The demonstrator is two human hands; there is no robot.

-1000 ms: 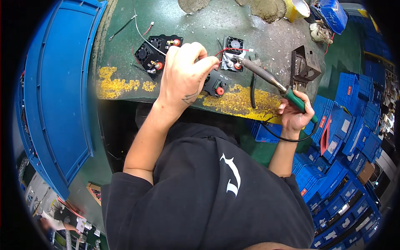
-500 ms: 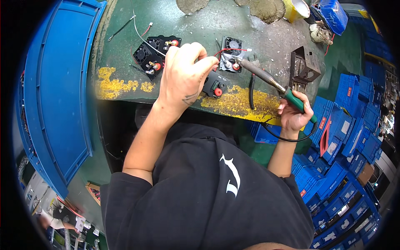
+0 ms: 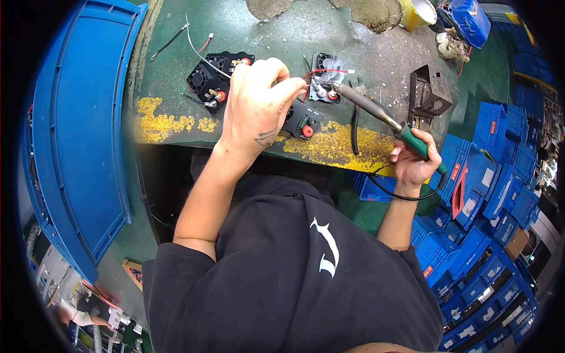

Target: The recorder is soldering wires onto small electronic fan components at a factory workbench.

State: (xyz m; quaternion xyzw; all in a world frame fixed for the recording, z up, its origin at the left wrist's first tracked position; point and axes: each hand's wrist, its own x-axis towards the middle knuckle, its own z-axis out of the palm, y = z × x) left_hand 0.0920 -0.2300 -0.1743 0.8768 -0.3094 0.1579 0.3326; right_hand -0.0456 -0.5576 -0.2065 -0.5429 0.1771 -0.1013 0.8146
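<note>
My right hand (image 3: 416, 162) grips the green handle of a soldering iron (image 3: 368, 107), its shaft pointing left. The tip meets a metal terminal on a dark plate with a small fan (image 3: 323, 61), where pale smoke rises. My left hand (image 3: 257, 109) is closed in a pinch on thin grey solder wire (image 3: 200, 55); one end reaches toward the iron's tip, the rest trails to the upper left. Partly behind this hand lies a second black fan plate (image 3: 202, 81) with red terminals. A third black plate (image 3: 303, 122) with red and black terminals sits beside my left wrist.
Black-handled pliers (image 3: 355, 130) lie below the iron, and a dark metal bracket (image 3: 432, 97) stands to its right. Brown lumps (image 3: 376, 13) and a yellow container (image 3: 419, 14) are at the back. Blue crates (image 3: 465, 182) fill the right; a large blue panel (image 3: 88, 135) stands left.
Smoke now shows over the fan plate at the iron's tip. The tip and my left hand have shifted only slightly; both grips are the same.
</note>
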